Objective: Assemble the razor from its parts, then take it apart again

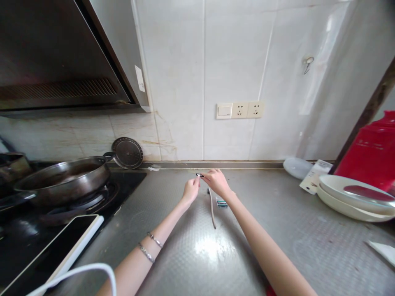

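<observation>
Where the two hands meet above the middle of the metal counter (173, 263), I see a small black piece (200, 175) held up near the wall edge. From my remote view, the left hand (191, 189) pinches it from the left, fingertips pressed together, and the right hand (217, 181) grips its right end between thumb and fingers. I make out no lettering on it. Just below, a thin pale stick (212, 209) with a darker upper end lies on the counter, beside a small pack (221, 203) striped green and dark, any print too small for me. Farther right, a white card (316, 176) bears dark marks near stacked plates (327, 197); the red bag (367, 152) behind carries a pale line of writing I cannot read. Far left, the range hood's white sticker (140, 78) is equally illegible.
</observation>
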`<state>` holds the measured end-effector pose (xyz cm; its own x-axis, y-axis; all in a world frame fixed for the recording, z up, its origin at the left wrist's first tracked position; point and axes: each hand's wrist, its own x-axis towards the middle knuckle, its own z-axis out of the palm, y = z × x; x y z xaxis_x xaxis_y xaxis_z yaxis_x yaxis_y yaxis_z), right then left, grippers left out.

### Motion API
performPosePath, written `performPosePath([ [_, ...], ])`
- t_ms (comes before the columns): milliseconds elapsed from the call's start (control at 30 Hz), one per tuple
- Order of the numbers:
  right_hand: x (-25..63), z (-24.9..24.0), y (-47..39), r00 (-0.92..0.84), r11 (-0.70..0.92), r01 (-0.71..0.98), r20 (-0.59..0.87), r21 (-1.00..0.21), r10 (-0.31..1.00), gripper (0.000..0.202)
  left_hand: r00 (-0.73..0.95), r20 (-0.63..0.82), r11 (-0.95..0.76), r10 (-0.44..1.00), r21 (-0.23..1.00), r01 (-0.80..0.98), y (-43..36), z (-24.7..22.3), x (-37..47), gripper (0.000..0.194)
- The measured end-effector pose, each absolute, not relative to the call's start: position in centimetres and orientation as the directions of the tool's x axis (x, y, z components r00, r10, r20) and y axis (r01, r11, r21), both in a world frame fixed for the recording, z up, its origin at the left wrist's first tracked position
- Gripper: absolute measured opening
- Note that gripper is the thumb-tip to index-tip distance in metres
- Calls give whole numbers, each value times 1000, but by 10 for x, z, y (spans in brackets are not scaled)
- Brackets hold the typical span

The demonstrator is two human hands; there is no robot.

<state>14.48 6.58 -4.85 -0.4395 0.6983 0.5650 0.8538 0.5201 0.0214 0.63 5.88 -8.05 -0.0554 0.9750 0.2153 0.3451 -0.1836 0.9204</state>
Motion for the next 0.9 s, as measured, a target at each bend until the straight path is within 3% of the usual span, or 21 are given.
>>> performPosePath([
  [500,146,-41,62,-457,524,850,567,51,686,29,-30,247,-214,969,888,407,62,-80,6,51],
  [900,144,-38,61,-435,490,870,559,59,706,31,-74,384,-297,920,810,505,57,-74,8,48],
])
